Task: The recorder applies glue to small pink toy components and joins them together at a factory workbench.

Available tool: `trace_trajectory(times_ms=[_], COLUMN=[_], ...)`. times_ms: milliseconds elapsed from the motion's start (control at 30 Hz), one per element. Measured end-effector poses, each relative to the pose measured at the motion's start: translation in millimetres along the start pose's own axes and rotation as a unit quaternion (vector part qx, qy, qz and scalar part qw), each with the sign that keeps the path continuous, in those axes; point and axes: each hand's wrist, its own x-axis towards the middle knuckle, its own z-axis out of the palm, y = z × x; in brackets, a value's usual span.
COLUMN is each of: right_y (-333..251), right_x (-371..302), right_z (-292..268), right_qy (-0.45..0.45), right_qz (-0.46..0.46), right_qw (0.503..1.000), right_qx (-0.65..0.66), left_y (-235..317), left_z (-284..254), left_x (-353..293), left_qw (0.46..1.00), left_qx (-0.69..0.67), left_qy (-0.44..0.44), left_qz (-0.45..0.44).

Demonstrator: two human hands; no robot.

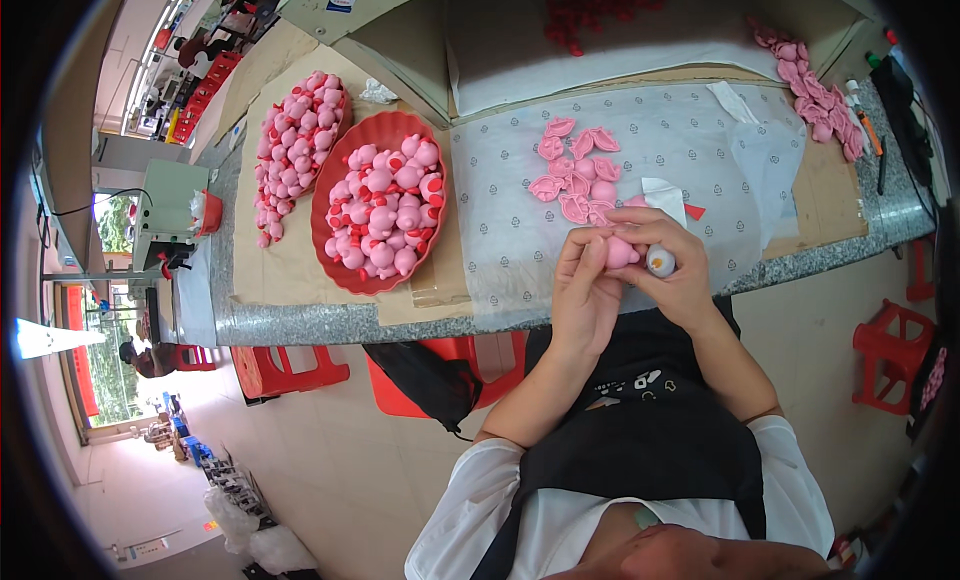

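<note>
Both my hands meet over the near edge of the paper-covered worktable. A small rounded pink piece (620,252) is pinched in the fingers of my left hand (588,292), with the fingertips of my right hand (682,270) touching it. Tucked in the right hand is also a small white bottle (660,261), its round end facing up. Just beyond my fingers lies a loose group of pink parts (574,175), some petal-shaped and some round. A white paper scrap (664,196) and a small red piece (694,211) lie by the right hand.
Left of the sheet stands a red scalloped basin (322,242) full of pink-and-red figures, beside another heap of figures (298,140). A metal hood (400,65) overhangs the back. Pink parts (822,105) and pens (872,135) lie at right; red stools (890,350) stand below.
</note>
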Motion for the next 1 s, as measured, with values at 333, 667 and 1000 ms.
trace_trajectory(times_ms=[333,667,1000], right_y=[14.7,26.8,25.1], right_x=[-8.1,-19.1,-17.9], right_z=[5.0,7.4,8.1], right_qy=[0.059,0.033,0.081], right_qz=[-0.074,-0.101,-0.047], right_qw=[0.991,0.985,0.977], right_qx=[0.091,0.138,0.192], left_y=[6.5,12.1,8.7], left_z=[23.1,14.3,0.3], left_x=[-1.6,1.2,0.6], left_qw=[0.968,0.955,0.95], left_qx=[0.241,0.288,0.254], left_qy=[0.014,0.054,-0.152], left_qz=[0.076,0.053,0.098])
